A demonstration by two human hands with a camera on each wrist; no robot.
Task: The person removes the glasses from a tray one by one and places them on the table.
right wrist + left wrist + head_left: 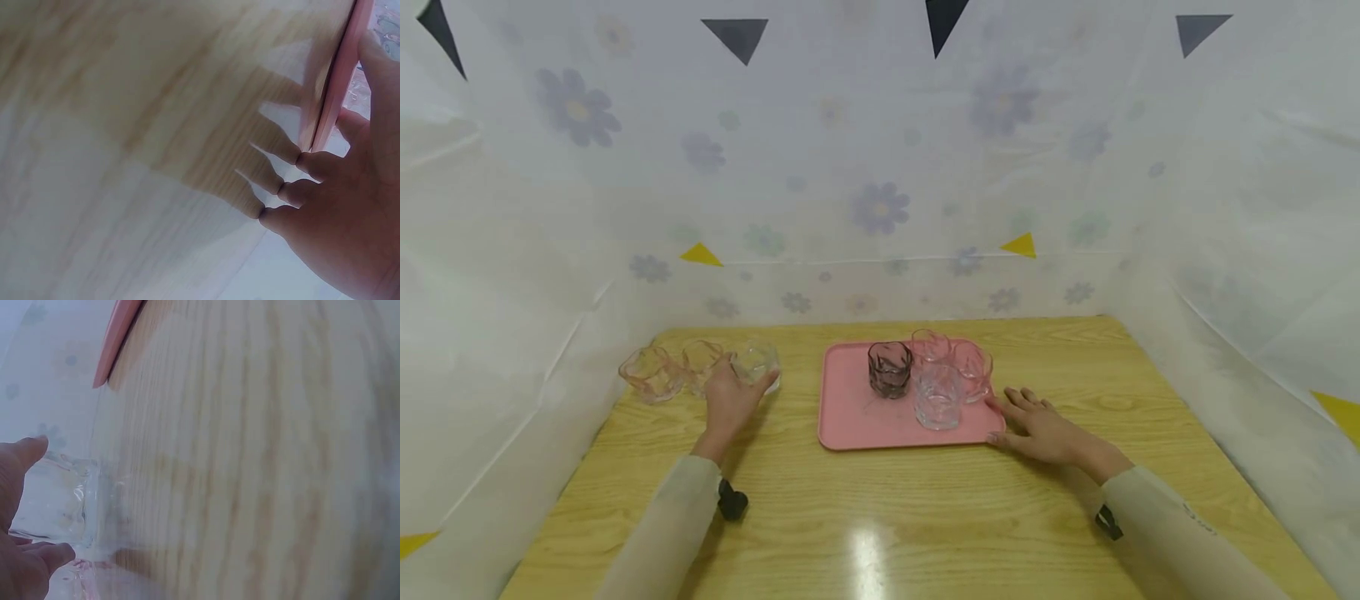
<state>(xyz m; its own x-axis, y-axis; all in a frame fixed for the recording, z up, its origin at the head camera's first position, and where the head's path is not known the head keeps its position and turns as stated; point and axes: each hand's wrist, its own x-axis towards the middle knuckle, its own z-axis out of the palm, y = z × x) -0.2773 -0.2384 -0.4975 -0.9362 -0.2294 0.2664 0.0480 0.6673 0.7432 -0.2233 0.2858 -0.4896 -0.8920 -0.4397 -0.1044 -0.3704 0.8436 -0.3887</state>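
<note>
- Head view: a clear glass (pixel 757 357) is at the left of the tabletop (pixel 805 517), well apart from the pink tray (pixel 846 400); whether its base touches the wood cannot be told
- The person's left hand (pixel 730 402) grips that glass, thumb on one side and fingers on the other, as the left wrist view also shows
- Just left of it, two pale amber-tinted glasses (pixel 653 377) stand side by side, the nearer one partly behind the hand
- The person's right hand (pixel 1047 433) is spread flat-fingered at the tray's right edge, thumb and forefinger at the rim; in the right wrist view the other fingertips meet the tabletop
- On the tray, a dark glass (pixel 890 372) stands near the middle, a taller clear tumbler (pixel 937 407) in front and to its right, and two pink-looking glasses (pixel 973 367) behind and beside the tumbler
- Both forearms wear pale sleeves (pixel 662 525)
- Beyond the tabletop hangs a whitish flowered sheet (pixel 925 287) with yellow triangles (pixel 1021 245) and grey ones higher up
</note>
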